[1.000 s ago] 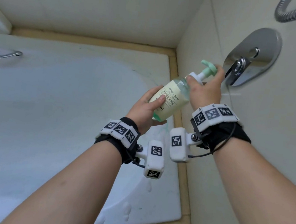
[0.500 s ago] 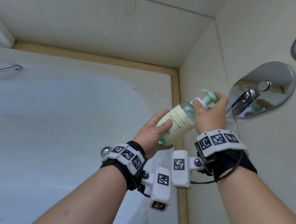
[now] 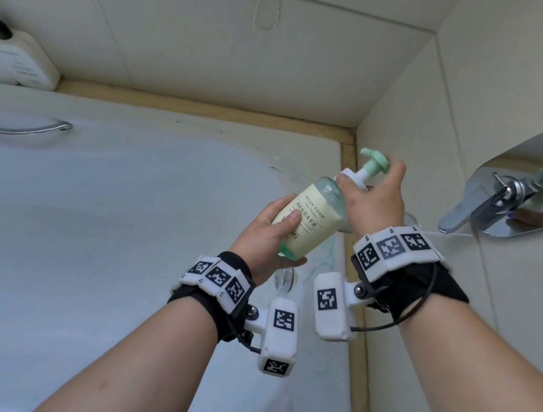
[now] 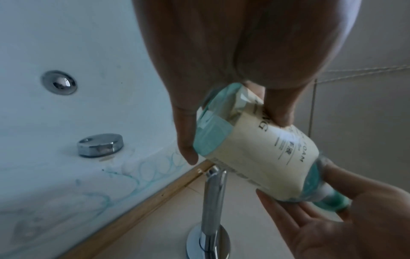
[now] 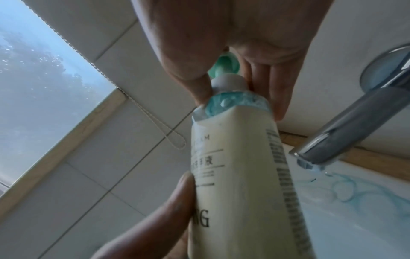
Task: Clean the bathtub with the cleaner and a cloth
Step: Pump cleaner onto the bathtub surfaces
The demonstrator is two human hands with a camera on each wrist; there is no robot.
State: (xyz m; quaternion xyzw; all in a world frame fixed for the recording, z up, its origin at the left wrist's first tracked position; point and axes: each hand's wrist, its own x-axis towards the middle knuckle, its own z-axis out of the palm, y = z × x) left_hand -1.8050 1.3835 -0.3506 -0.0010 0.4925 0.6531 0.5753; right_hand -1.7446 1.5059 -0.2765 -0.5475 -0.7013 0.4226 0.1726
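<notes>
Head view: left hand point(image 3: 264, 236) curled round the lower body of the soap bottle point(image 3: 309, 221), thumb laid across the label; right hand point(image 3: 373, 198) closed on the white collar under the green pump point(image 3: 374, 162). Bottle held tilted above the right end of the bathtub point(image 3: 89, 216), near the chrome tap point(image 3: 506, 198) on the wall. Compared with half a second back: same grip on both ends, tap further right in frame.

Left wrist view: fingers point(image 4: 186, 136) wrapped round the bottle's base, thumb pressed on the label; drain knob point(image 4: 99, 144) and blue-green streaks point(image 4: 142, 168) on the tub below.

Right wrist view: fingers point(image 5: 279, 94) narrow, pinching the bottle neck beside the pump; spout point(image 5: 346, 133) just beside.
</notes>
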